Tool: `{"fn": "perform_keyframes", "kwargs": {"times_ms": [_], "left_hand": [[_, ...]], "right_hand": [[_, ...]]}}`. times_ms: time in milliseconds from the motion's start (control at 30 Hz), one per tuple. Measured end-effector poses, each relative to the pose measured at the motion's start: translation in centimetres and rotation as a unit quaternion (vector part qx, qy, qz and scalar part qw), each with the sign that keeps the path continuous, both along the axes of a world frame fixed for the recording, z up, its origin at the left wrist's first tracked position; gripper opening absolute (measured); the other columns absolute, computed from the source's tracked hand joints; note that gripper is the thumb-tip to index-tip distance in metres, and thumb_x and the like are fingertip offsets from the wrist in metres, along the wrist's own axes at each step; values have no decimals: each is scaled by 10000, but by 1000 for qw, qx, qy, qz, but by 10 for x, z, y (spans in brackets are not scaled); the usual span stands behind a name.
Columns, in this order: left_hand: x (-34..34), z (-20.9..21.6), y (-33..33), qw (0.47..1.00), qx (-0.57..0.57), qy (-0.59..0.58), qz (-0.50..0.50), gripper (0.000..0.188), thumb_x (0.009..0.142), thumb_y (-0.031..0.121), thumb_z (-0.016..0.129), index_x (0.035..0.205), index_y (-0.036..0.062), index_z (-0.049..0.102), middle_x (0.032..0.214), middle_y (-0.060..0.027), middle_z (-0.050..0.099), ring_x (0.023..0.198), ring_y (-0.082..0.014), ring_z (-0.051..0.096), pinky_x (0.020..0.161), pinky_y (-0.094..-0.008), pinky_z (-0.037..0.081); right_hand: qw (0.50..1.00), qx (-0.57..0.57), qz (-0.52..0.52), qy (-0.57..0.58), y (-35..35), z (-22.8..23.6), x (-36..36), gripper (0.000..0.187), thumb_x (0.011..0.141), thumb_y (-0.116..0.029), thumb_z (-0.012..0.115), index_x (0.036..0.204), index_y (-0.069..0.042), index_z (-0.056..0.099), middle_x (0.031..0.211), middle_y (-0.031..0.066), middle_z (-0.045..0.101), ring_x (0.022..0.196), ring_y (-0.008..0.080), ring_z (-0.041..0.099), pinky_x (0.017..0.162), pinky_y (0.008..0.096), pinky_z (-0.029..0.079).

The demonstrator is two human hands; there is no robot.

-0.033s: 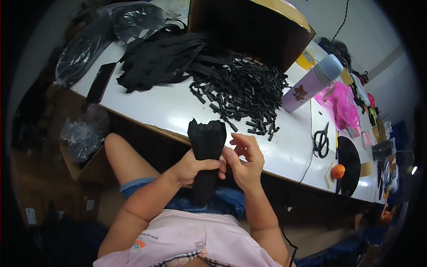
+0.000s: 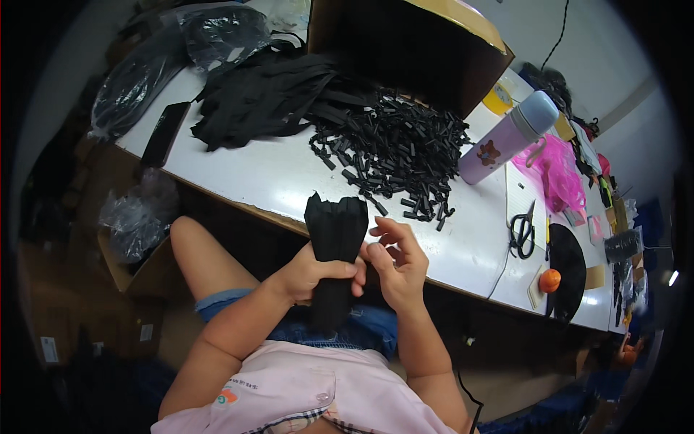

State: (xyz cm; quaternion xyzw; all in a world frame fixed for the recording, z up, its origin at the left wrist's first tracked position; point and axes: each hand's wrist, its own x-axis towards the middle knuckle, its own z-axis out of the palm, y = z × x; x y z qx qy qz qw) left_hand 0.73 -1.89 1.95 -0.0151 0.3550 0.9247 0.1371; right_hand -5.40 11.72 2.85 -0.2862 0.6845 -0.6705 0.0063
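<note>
My left hand (image 2: 309,275) is closed round a bundle of black fabric strips (image 2: 337,228), its thumb laid across the front. The strips' ends fan out above the fist toward the table edge, and the rest hangs down over my lap. Just right of the bundle is my right hand (image 2: 402,262), fingers bent and apart, with nothing visible in it. Its thumb is close to the left fingertips; I cannot tell if they touch. Beyond both hands, a heap of small black toggle-like pieces (image 2: 394,148) lies on the white table (image 2: 238,173).
More black strips (image 2: 260,98) are piled at the left, near a black phone-like slab (image 2: 166,134) and clear plastic bags (image 2: 134,90). A large carton (image 2: 405,50) stands behind. Rightward are a lilac flask (image 2: 499,145), a pink bag (image 2: 557,177), black-handled scissors (image 2: 522,235) and an orange ball-like object (image 2: 549,280).
</note>
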Motion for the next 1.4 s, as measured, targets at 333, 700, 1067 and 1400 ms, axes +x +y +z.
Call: {"fn": "perform_keyframes", "kwargs": {"times_ms": [333, 700, 1067, 1400], "left_hand": [[4, 5, -1, 996, -41, 63, -50, 395, 644, -19, 508, 1031, -68, 451, 712, -152, 563, 568, -184, 568, 562, -252, 473], [2, -7, -15, 968, -203, 45, 140, 306, 720, -39, 440, 1025, -63, 453, 800, -142, 583, 630, -161, 575, 641, -247, 463], [10, -20, 32, 874, -306, 216, 308, 321, 843, 96, 467, 1133, -9, 378, 1046, -112, 495, 960, -159, 486, 822, -289, 392], [-1, 22, -8, 961, 76, 67, 257, 471, 732, -17, 528, 1162, -26, 337, 691, -39, 483, 637, -103, 491, 658, -275, 443]], "right_hand": [[978, -75, 52, -186, -2, 9, 1, 261, 870, -175, 444, 921, 51, 564, 798, 54, 537, 505, 47, 431, 439, 155, 342], [940, -306, -153, 9, 39, 63, 7, 274, 875, -235, 412, 788, -3, 529, 584, 68, 482, 393, 81, 385, 340, 166, 288], [986, 77, 26, 145, -25, 40, 21, 355, 745, -48, 576, 1080, 40, 502, 801, 122, 552, 621, 153, 539, 552, 219, 430], [942, 107, 286, -138, -17, -5, 17, 770, 657, -276, 709, 1232, 29, 298, 1031, 161, 503, 924, 182, 503, 815, 281, 382]]}}
